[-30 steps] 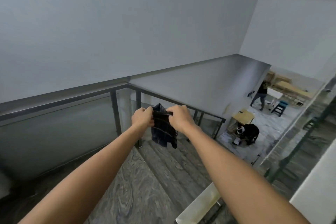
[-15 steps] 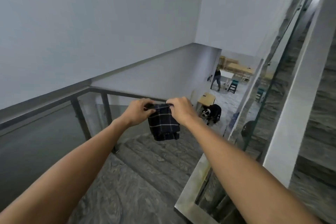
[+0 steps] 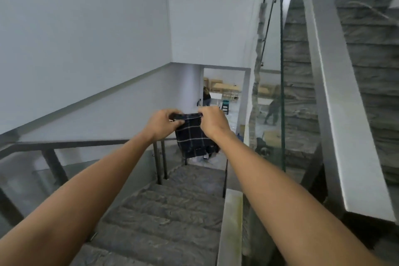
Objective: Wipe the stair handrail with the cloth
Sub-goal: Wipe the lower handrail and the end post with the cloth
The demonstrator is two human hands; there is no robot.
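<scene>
At the head of a grey stone staircase (image 3: 172, 207), I am holding a dark plaid cloth (image 3: 191, 136) out in front at arm's length, my left hand (image 3: 160, 124) and right hand (image 3: 212, 123) each closing its grip on the top edge. The cloth is hanging free between them, clear of the dark metal handrail (image 3: 71, 144) running at nine o'clock. A glass panel (image 3: 269, 93) is standing at two o'clock.

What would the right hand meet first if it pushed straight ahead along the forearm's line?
Only the cloth it pinches; beyond the right hand, the way looks free over the stairs, though depth is unclear.
</scene>
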